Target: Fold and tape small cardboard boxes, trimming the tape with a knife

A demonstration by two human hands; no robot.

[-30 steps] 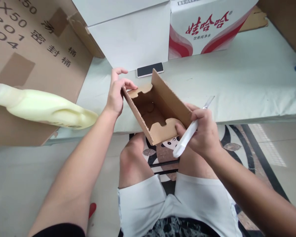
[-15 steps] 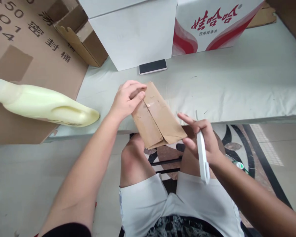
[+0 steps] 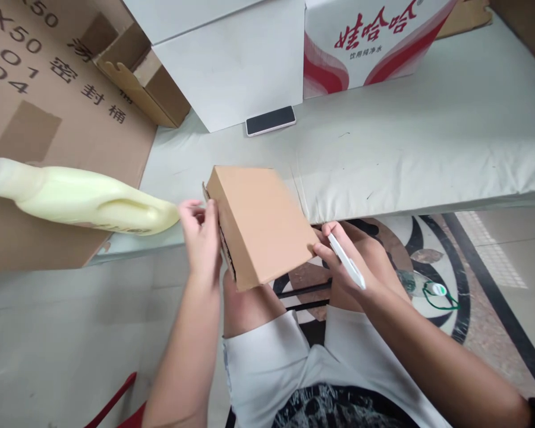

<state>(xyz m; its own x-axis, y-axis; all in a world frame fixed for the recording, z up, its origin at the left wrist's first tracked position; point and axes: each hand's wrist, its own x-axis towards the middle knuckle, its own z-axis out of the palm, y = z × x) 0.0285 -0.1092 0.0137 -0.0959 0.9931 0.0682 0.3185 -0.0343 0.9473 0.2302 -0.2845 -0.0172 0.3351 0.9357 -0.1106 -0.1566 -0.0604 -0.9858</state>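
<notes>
A small brown cardboard box (image 3: 267, 220) is tilted over the table's front edge, above my knees, with a plain face up. Its side with the loose flap edges faces left. My left hand (image 3: 200, 229) grips that left side, thumb against the box wall and the other fingers curled behind the edge. At the near right corner, my right hand (image 3: 341, 252) pinches the box between thumb and fingertips. The same hand holds a white utility knife (image 3: 346, 261) against its palm; I cannot make out the blade.
A phone (image 3: 271, 121) lies before a white box (image 3: 232, 77) and a red-and-white carton (image 3: 374, 47). On the left are a pale yellow bottle (image 3: 89, 196) and a large printed carton (image 3: 35, 119). A clear bottle (image 3: 417, 284) with a green cord is on the floor.
The box has been turned from its taped, seamed face to a plain face. My left hand moved down to its left side; my right hand closed on its near right corner, knife still held.
</notes>
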